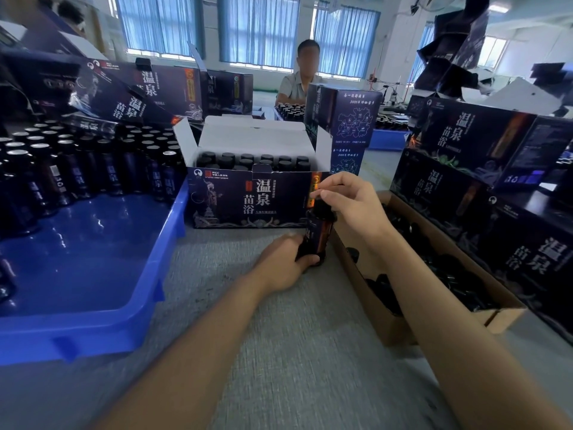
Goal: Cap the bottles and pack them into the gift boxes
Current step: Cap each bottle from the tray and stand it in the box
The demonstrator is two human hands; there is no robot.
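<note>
A dark bottle (317,232) with an orange label stands on the grey table in front of the open gift box (248,197). My left hand (283,263) grips the bottle's lower body. My right hand (347,203) pinches the black cap (322,201) on the bottle's top. The gift box holds two rows of capped bottles (254,161), its white flaps standing up. Several uncapped, foil-sealed bottles (77,169) stand in the blue tray (124,305) on the left. Loose black caps (449,274) fill the cardboard carton (387,324) on the right.
Closed dark gift boxes (483,181) are stacked at the right and more gift boxes (130,94) behind the tray at the left. An upright box (350,119) stands behind the open one. A seated person (299,79) is across the table.
</note>
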